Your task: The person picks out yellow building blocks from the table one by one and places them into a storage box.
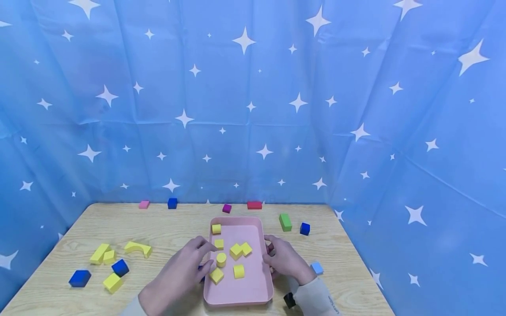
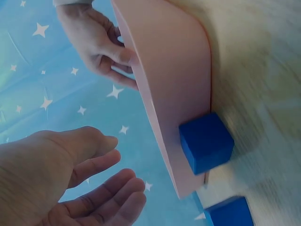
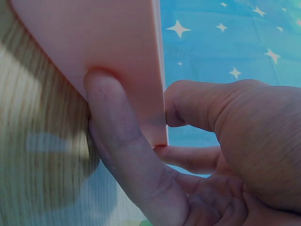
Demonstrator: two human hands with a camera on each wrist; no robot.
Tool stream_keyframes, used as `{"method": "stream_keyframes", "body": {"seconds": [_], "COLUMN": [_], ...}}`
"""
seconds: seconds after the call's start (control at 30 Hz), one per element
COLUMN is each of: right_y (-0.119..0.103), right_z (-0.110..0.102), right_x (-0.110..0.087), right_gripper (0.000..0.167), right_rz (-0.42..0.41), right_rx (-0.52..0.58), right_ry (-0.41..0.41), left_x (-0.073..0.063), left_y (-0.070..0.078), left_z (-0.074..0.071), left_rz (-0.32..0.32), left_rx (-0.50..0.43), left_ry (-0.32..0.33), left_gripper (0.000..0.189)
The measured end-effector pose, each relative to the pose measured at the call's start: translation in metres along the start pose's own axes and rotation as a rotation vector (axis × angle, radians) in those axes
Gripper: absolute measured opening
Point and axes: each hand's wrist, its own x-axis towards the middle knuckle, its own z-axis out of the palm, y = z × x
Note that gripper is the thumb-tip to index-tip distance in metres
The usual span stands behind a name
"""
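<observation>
A pink tray (image 1: 253, 289) holds several yellow blocks, among them a yellow cylinder (image 1: 221, 260) and a yellow cube (image 1: 216, 275). My right hand (image 1: 286, 259) pinches the tray's right wall; in the right wrist view the thumb (image 3: 188, 101) lies at the rim and a finger (image 3: 117, 122) presses the outer wall. Over the left rim is my left hand (image 1: 186, 261), its fingers loosely bent. Nothing lies between those fingers (image 2: 108, 193) in the left wrist view. Against the tray's outer left side sits a blue cube (image 2: 207, 143), mostly hidden by the left hand in the head view.
To the left lie yellow blocks, including an arch (image 1: 138, 248), and blue blocks (image 1: 80, 278). Along the back are pink (image 1: 144, 204), blue (image 1: 172, 203), purple (image 1: 227, 208) and red (image 1: 254, 205) blocks. Green (image 1: 285, 222), blue (image 1: 305, 228) and light blue (image 1: 317, 268) blocks lie right.
</observation>
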Motion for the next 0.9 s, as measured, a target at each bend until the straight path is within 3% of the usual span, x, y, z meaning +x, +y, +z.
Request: {"method": "stream_keyframes", "body": {"seconds": [0.4,0.9], "right_y": [0.000,0.000], "right_z": [0.002,0.000], "right_x": [0.003,0.005], "right_gripper": [0.070,0.071], "right_rz": [0.023,0.041], "right_rx": [0.005,0.000], "right_ry": [-0.007,-0.007], "left_x": [0.004,0.003], "left_y": [-0.023,-0.069], "left_z": [-0.011,-0.020], "left_rz": [-0.211,-0.239], "left_rx": [-0.018,0.026], "left_ry": [0.006,0.096], "left_gripper": [0.029,0.033]}}
